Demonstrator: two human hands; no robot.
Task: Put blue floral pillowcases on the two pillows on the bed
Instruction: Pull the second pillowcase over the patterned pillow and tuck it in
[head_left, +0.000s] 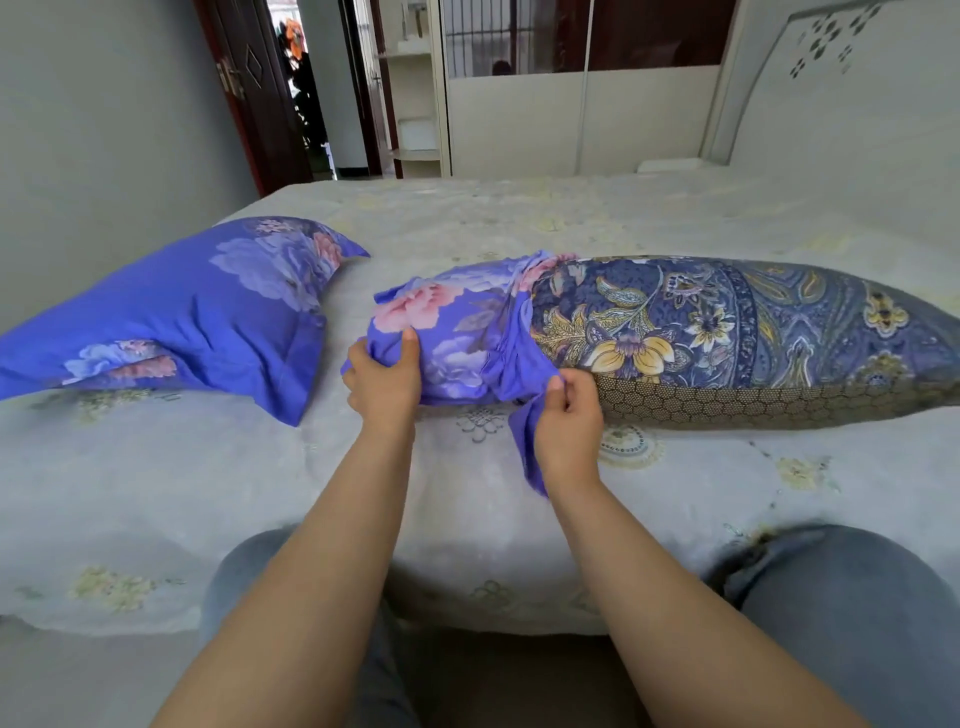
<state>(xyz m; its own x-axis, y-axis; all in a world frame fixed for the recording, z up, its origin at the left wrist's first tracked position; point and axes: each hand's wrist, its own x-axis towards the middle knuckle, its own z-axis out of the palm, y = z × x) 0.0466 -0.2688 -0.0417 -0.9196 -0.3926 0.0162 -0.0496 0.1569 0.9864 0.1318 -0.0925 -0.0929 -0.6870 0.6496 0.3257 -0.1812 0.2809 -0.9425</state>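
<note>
A pillow (727, 332) in a dark blue and yellow patterned cover lies across the bed, its left end inside a bunched blue floral pillowcase (457, 338). My left hand (384, 379) grips the covered left end, thumb on top of the fabric. The pillowcase's open edge is pinched between the fingers of my right hand (569, 410), at the pillow's near side, and a flap of it hangs down beside my wrist. A second pillow (182, 317), fully inside a blue floral pillowcase, lies to the left.
The bed (519, 483) carries a pale flowered sheet, and my knees in grey trousers press against its near edge. A light headboard (810, 78) stands at the right, wardrobe doors (582, 119) behind the bed, and a dark open door (249, 93) at the back left.
</note>
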